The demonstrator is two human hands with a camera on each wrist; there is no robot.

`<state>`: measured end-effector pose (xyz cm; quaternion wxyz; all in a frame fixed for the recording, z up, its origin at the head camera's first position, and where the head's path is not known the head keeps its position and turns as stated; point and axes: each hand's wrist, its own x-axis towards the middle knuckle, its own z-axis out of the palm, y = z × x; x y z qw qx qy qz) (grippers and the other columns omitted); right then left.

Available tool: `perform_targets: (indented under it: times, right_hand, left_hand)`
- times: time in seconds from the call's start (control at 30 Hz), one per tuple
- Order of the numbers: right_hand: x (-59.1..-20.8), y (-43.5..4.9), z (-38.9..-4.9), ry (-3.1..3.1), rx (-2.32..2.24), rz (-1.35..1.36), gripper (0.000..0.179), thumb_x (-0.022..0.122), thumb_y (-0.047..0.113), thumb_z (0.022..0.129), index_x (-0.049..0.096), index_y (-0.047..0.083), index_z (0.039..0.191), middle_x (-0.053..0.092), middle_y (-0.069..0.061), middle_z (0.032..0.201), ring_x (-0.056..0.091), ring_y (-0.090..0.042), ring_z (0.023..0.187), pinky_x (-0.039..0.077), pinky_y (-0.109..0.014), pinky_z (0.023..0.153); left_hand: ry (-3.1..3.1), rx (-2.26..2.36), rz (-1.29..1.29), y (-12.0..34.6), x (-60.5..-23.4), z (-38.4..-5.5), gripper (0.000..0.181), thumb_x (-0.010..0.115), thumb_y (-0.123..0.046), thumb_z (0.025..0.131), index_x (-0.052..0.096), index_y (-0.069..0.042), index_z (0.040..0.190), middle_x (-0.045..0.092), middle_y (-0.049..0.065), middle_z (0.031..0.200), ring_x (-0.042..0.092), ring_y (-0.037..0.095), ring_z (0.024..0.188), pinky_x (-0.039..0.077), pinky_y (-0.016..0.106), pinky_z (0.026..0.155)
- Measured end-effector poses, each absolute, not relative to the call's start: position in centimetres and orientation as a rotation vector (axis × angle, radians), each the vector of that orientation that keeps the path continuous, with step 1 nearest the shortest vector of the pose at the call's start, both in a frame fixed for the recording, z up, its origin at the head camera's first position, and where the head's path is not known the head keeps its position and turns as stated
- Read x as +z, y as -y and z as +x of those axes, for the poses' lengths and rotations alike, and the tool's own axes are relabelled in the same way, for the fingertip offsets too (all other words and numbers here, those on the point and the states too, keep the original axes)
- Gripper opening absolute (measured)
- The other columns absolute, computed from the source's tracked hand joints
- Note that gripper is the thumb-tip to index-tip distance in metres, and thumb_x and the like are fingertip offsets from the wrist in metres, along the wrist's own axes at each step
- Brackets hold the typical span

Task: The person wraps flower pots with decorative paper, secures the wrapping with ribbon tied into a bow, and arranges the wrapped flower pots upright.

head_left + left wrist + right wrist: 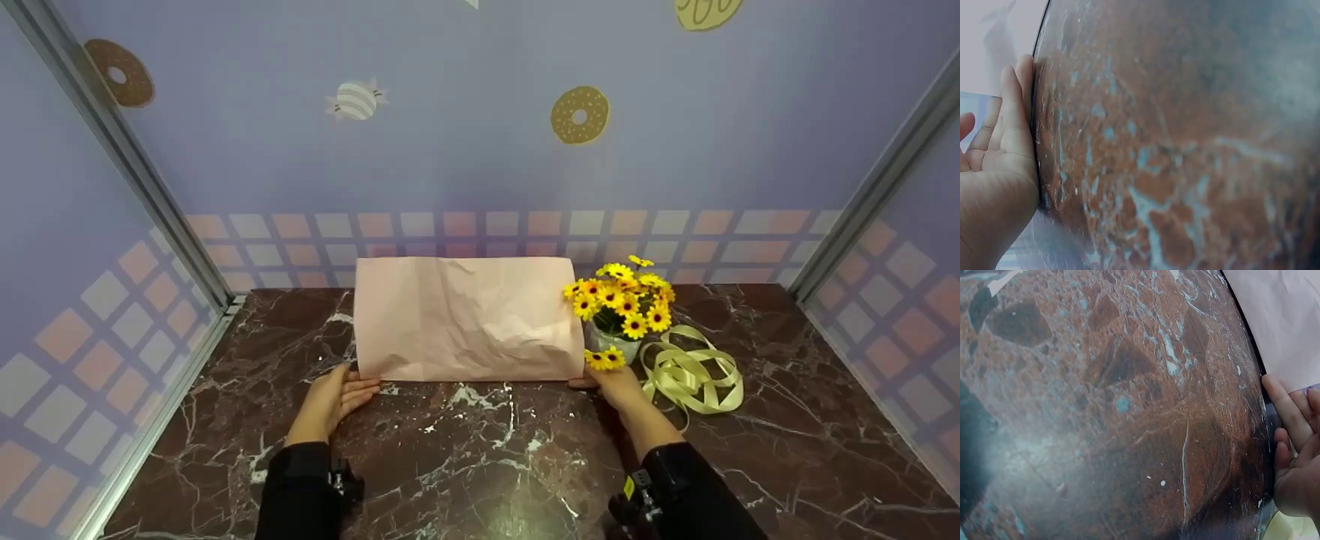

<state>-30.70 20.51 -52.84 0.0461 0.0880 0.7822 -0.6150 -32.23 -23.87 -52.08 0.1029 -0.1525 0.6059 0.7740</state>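
Observation:
A pink sheet of wrapping paper (465, 322), creased and bowed up in the middle, lies at the back of the marble-patterned table. My left hand (337, 397) rests on its side at the paper's front left corner, fingers nearly straight. In the left wrist view the left thumb (965, 125) stands apart from the fingers. At the front right corner is my right hand (621, 388), one finger (1286, 408) reaching along the paper's edge in the right wrist view. Yellow artificial flowers (626, 296) in a pale pot (616, 352) stand just beyond the right hand.
A loose coil of pale yellow-green ribbon (697, 375) lies right of the flowerpot. Behind the paper rises a lilac wall (465, 172) with printed sweets and tiles. Side panels with metal posts (150, 180) bound the table (465, 465).

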Motion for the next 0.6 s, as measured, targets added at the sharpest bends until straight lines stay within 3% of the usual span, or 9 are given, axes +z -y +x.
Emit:
perform_targets:
  times: [0.07, 0.2, 0.4, 0.5, 0.6]
  right_hand:
    - [-52.8, -20.4, -30.6, -2.391, -1.889, 0.270, 0.035, 0.056, 0.021, 0.100, 0.064, -0.007, 0.120, 0.072, -0.018, 0.092, 0.061, -0.034, 0.111, 0.041, -0.041, 0.100]
    - [-52.8, -20.4, -30.6, -2.404, -1.894, 0.269, 0.034, 0.058, 0.021, 0.098, 0.065, -0.005, 0.120, 0.072, -0.018, 0.094, 0.062, -0.035, 0.109, 0.045, -0.037, 0.091]
    - [-52.6, -20.8, -30.7, -2.377, -1.893, 0.254, 0.041, 0.062, 0.021, 0.096, 0.059, -0.006, 0.126, 0.070, -0.019, 0.104, 0.065, -0.032, 0.103, 0.048, -0.030, 0.078]
    - [-52.2, -21.3, -30.8, -2.369, -1.887, 0.327, 0.033, 0.067, 0.018, 0.090, 0.065, -0.006, 0.112, 0.071, -0.015, 0.096, 0.067, -0.024, 0.085, 0.051, -0.029, 0.074]
    - [-52.0, -22.0, -31.0, -2.373, -1.894, 0.374, 0.021, 0.071, 0.014, 0.086, 0.069, -0.004, 0.097, 0.065, -0.003, 0.084, 0.060, -0.012, 0.069, 0.052, -0.026, 0.065]
  left_hand:
    - [-1.792, 2.271, -0.444, 24.0, -52.1, -32.2, 0.058, 0.032, -0.025, 0.107, 0.020, 0.018, 0.144, 0.066, 0.025, 0.110, 0.070, 0.024, 0.089, 0.055, 0.031, 0.083]
    - [-1.788, 2.269, -0.410, 24.3, -52.3, -32.2, 0.058, 0.036, -0.023, 0.107, 0.017, 0.015, 0.146, 0.064, 0.027, 0.114, 0.070, 0.023, 0.090, 0.055, 0.031, 0.084]
    - [-1.757, 2.283, -0.275, 25.4, -53.0, -32.0, 0.039, 0.042, -0.017, 0.106, 0.048, 0.007, 0.136, 0.063, 0.022, 0.118, 0.066, 0.026, 0.100, 0.050, 0.036, 0.093]
    - [-1.726, 2.281, -0.160, 25.9, -53.2, -31.6, 0.033, 0.047, -0.013, 0.104, 0.056, 0.005, 0.130, 0.066, 0.012, 0.114, 0.065, 0.022, 0.101, 0.049, 0.034, 0.095]
    - [-1.799, 2.199, -0.070, 25.8, -52.9, -31.4, 0.039, 0.050, -0.009, 0.101, 0.049, 0.008, 0.137, 0.062, 0.013, 0.124, 0.063, 0.014, 0.101, 0.049, 0.028, 0.092]
